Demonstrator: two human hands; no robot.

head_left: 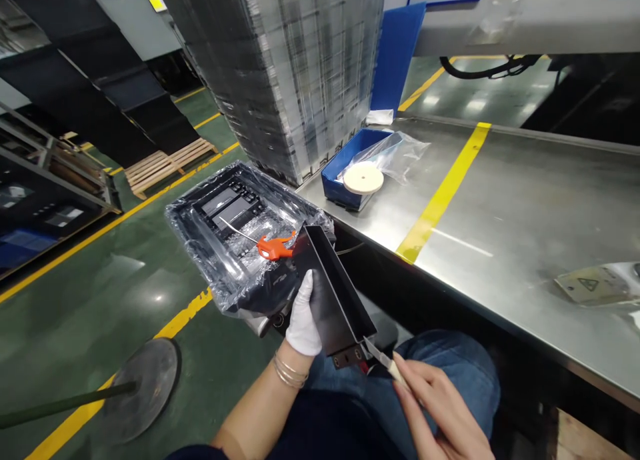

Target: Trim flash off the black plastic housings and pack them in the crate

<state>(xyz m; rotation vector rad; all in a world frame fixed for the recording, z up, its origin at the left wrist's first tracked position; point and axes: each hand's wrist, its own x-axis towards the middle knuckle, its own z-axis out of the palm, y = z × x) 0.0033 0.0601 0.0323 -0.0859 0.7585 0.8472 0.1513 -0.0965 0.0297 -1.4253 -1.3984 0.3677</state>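
My left hand, in a white glove, is closed round the side of a long black open-topped metal housing. The housing is tilted, its near end above my lap, with a drilled dark block at that end. My bare right hand pinches the pale handle of a small knife. The knife's blade tip lies at the near corner of the housing; whether it touches is hard to tell. Just beyond the housing's far end is an orange air blow gun with a thin metal nozzle.
A plastic-lined black tray with dark parts stands left. On the steel bench are a blue bin, a cream disc and a clear bag. Behind rises a wrapped stack. A round stand base is on the floor.
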